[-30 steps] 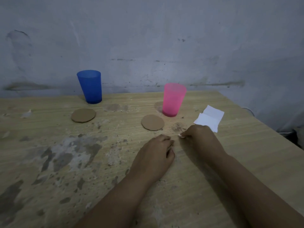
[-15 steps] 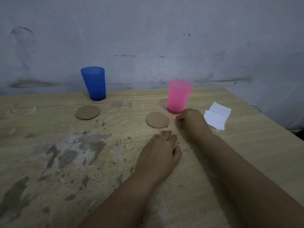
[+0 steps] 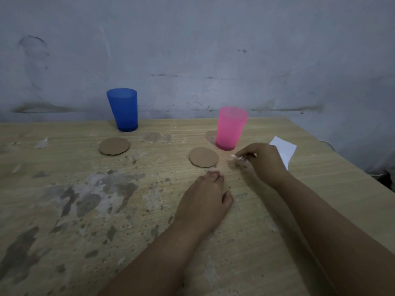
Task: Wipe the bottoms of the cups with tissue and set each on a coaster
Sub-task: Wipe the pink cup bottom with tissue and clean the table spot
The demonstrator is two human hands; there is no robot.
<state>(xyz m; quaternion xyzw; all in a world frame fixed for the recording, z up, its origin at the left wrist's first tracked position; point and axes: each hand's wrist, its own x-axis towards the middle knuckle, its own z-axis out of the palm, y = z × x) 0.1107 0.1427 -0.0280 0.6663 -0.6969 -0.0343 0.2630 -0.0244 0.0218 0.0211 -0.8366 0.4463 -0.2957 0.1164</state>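
A pink cup [image 3: 232, 129] stands upright on the wooden table [image 3: 64, 210], with a round cardboard coaster [image 3: 204, 157] just in front of it to the left. Further left, a blue cup [image 3: 124, 110] stands near the wall behind a second coaster [image 3: 114, 146]. A folded white tissue [image 3: 285, 147] lies right of the pink cup. My right hand [image 3: 261, 162] hovers low between the pink cup's base and the tissue, covering the tissue's near left part; its fingers are loosely curled and hold nothing I can see. My left hand [image 3: 205, 195] rests palm down on the table.
A grey wall [image 3: 192, 50] rises right behind the table's far edge. The tabletop is worn, with grey patches [image 3: 96, 193] at the left and small scraps [image 3: 41, 143] near the far left. The table's right edge [image 3: 342, 167] runs diagonally past the tissue.
My right hand has moved forward from beside my left hand to just right of the pink cup's base, over the tissue's edge. My left hand stays flat on the table.
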